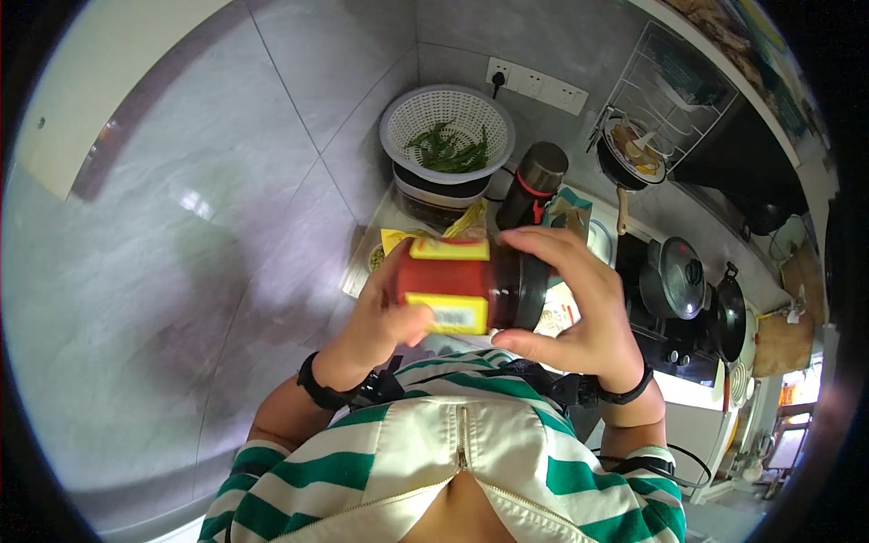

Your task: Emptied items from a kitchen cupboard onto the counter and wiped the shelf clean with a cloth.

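Note:
A jar with a red and yellow label (442,278) lies sideways in the air before my chest, its black lid (532,290) pointing right. My left hand (383,309) grips the labelled base end, thumb across the near side. At the lid end, my right hand (587,305) is curved around the jar, fingertips over the far side and thumb by the near side. Whether its fingers press on the jar is hard to tell. Behind the jar, a yellow plastic bag (470,220) and a small container of green pieces (377,256) show in part.
A white colander (397,142) with green leaves tops a stacked appliance in the corner. A dark thermos (526,186) stands beside it. To the right are a lidded pot (672,278) and a wok (730,319) on the stove. A pan (621,173) hangs by the wire rack (635,71).

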Action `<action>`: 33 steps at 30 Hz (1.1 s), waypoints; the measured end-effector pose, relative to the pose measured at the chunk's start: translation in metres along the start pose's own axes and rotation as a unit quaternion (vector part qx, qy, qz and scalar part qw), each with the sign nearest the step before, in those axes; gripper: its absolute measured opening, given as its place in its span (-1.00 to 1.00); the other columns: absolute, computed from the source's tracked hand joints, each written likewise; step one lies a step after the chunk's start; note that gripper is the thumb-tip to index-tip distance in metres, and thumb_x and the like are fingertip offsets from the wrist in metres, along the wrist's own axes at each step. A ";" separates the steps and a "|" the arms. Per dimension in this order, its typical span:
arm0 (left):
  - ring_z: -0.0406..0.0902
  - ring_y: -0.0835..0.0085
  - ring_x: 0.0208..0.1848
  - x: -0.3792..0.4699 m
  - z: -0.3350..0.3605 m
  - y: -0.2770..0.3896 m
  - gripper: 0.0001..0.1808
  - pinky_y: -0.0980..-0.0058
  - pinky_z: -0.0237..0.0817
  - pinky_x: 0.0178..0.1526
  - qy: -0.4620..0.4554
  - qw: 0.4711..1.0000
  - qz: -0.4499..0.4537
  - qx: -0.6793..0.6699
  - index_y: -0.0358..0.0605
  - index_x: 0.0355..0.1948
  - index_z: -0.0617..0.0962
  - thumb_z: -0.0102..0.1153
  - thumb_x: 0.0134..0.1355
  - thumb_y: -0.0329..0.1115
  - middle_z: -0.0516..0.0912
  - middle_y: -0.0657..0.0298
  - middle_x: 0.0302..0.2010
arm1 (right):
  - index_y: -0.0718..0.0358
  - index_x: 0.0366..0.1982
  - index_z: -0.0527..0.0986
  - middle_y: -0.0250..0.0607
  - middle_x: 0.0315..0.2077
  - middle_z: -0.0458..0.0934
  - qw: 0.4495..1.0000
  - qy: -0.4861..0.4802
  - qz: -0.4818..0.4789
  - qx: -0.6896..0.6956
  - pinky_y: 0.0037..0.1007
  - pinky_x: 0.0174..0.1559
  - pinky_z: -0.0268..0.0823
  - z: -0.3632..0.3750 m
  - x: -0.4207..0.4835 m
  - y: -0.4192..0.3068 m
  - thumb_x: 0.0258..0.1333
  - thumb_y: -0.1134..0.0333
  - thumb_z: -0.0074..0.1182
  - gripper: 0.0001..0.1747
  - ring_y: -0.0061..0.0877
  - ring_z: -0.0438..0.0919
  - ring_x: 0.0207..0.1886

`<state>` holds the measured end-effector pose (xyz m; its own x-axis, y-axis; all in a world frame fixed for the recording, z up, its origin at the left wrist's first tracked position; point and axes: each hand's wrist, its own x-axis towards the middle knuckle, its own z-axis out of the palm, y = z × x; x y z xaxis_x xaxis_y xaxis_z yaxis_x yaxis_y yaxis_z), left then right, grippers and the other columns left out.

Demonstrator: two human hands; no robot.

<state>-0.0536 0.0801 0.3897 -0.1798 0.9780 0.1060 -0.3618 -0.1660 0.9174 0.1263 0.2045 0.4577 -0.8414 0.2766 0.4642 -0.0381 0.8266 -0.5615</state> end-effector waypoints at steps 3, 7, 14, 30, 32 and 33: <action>0.35 0.42 -0.75 0.004 -0.012 -0.005 -0.31 0.63 0.09 -0.77 0.034 0.984 -0.045 -0.168 -0.24 -0.09 0.42 -0.18 -0.03 0.16 0.58 0.06 -0.43 | 0.33 -0.11 0.38 0.04 -0.13 0.43 0.984 0.141 -0.093 -0.058 -0.32 -0.08 0.31 -0.014 -0.008 -0.005 -0.42 0.23 0.38 -0.28 -0.18 0.46 -0.10; 0.51 0.39 -0.61 0.006 -0.017 -0.006 -0.17 0.63 0.17 -0.77 -0.019 0.968 -0.039 -0.246 -0.19 0.06 0.36 -0.09 -0.15 0.21 0.59 0.10 -0.30 | 0.31 -0.16 0.41 0.06 -0.14 0.44 0.987 0.156 -0.036 -0.020 -0.32 -0.08 0.32 -0.025 -0.018 -0.007 -0.47 0.23 0.38 -0.31 -0.20 0.47 -0.12; 0.52 0.49 -0.46 0.009 -0.018 -0.006 -0.13 0.67 0.19 -0.71 -0.026 0.963 -0.035 -0.265 -0.19 0.11 0.31 0.02 -0.18 0.17 0.56 0.16 -0.17 | 0.19 -0.16 0.46 -0.10 0.00 0.40 0.990 -0.034 -0.133 -0.024 -0.44 -0.29 0.29 -0.010 -0.012 -0.013 -0.36 0.15 0.28 -0.42 -0.33 0.48 -0.32; 0.61 0.34 -0.34 0.026 0.029 0.057 -0.13 0.51 0.42 -0.33 -0.058 0.871 0.158 0.462 -0.20 0.00 0.35 0.44 -0.39 -0.13 0.59 0.15 -0.35 | 0.29 0.19 0.02 -0.15 0.12 0.20 0.702 0.017 0.168 0.691 -0.41 0.20 0.01 0.059 -0.028 0.042 -0.16 0.12 0.25 -0.06 -0.43 0.21 0.17; 0.61 0.28 -0.40 0.030 0.040 0.062 -0.18 0.47 0.42 -0.36 -0.055 0.841 0.186 0.505 -0.19 -0.05 0.37 0.44 -0.38 -0.10 0.60 0.16 -0.41 | 0.28 0.20 0.01 -0.13 0.13 0.17 0.657 0.029 0.174 0.733 -0.38 0.21 0.01 0.062 -0.031 0.043 -0.18 0.17 0.26 -0.05 -0.40 0.19 0.20; 0.60 0.32 -0.37 0.032 0.045 0.064 -0.15 0.50 0.41 -0.33 -0.071 0.826 0.178 0.530 -0.22 -0.05 0.36 0.47 -0.41 -0.14 0.59 0.14 -0.37 | 0.28 0.20 0.01 -0.13 0.13 0.17 0.654 0.033 0.172 0.736 -0.38 0.21 0.01 0.064 -0.033 0.048 -0.18 0.17 0.26 -0.05 -0.40 0.19 0.20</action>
<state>-0.0417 0.1061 0.4692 0.0348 0.9090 0.4154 0.7081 -0.3158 0.6316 0.1180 0.2035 0.3714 -0.9135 0.3824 0.1392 -0.3714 -0.6437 -0.6691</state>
